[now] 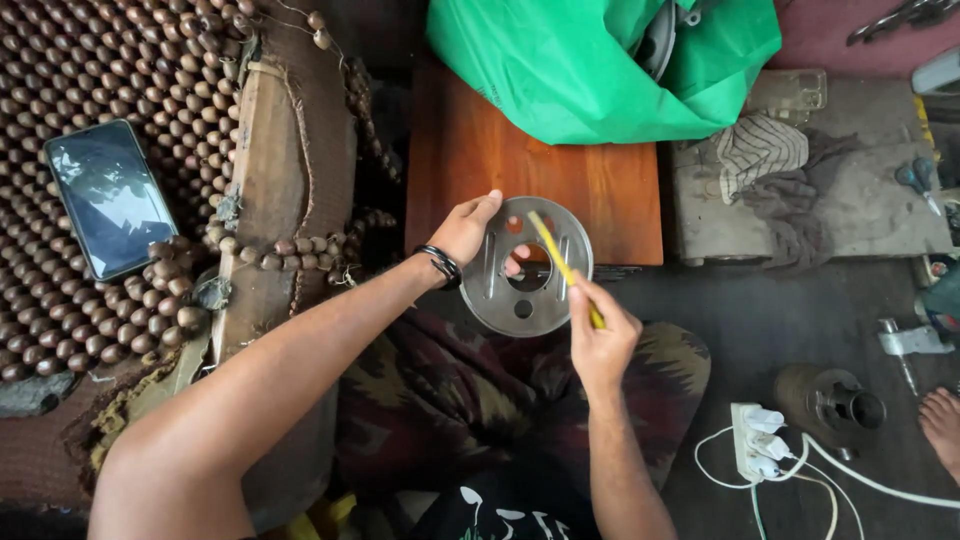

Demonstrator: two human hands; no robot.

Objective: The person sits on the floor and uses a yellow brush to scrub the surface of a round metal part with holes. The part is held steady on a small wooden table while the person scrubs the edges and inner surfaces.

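nearest the camera, a white power strip (752, 443) with plugged cables lies on the dark floor at right, a dark round metal part (835, 402) just beyond it. a patterned cloth (440, 390) covers the lap. above it the right hand (600, 345) pinches a yellow pencil (562, 264), fingers closed together on its lower end, the tip angled up-left across a round metal disc (528, 266). the left hand (470, 230), a black bangle (440, 265) on its wrist, grips the disc's left rim, thumb over the top edge and fingertips showing through the centre hole. the disc hangs over the near edge of a wooden board (480, 160). farther off sit a green plastic bag (590, 65), crumpled rags (775, 165), and at left a phone (110, 198) on a beaded seat mat (120, 60).
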